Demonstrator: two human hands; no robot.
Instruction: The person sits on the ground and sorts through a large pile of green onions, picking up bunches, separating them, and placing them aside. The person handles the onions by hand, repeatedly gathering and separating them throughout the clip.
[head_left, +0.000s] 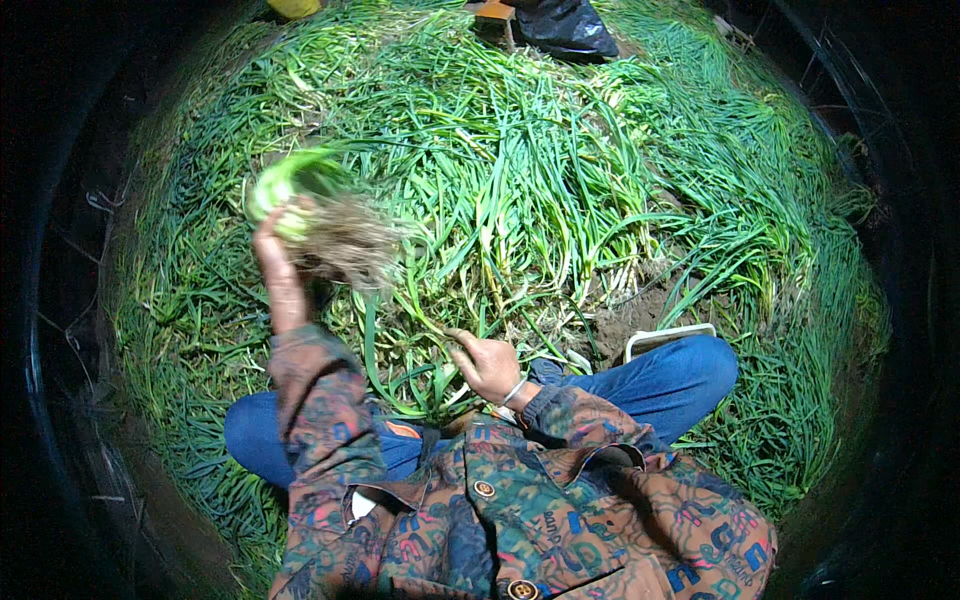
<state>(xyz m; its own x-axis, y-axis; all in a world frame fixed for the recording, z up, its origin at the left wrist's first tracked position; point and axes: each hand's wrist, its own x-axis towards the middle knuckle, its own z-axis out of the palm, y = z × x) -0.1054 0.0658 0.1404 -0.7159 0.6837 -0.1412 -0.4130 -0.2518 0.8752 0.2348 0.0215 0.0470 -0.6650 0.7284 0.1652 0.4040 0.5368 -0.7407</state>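
My left hand (279, 262) is raised at the left and grips a bunch of long-leaved green plants (281, 196). The bunch is blurred. Its pale stems sit against my fingers, and a thick tuft of brown roots (349, 241) points to the right. Low in front of my lap is my right hand (491, 367), thumb and index finger apart. Its index fingertip meets a yellowish-green stalk (421, 318); whether the fingers pinch it is unclear. Loose green leaves (409, 386) lie between my legs, just left of this hand.
Long green plants (517, 180), many lying flat, cover the ground ahead. Bare soil (637, 311) shows near my right knee, beside a white-rimmed object (667, 337). At the far side are a black plastic bag (566, 30), an orange-topped stool-like object (495, 13) and something yellow (295, 6).
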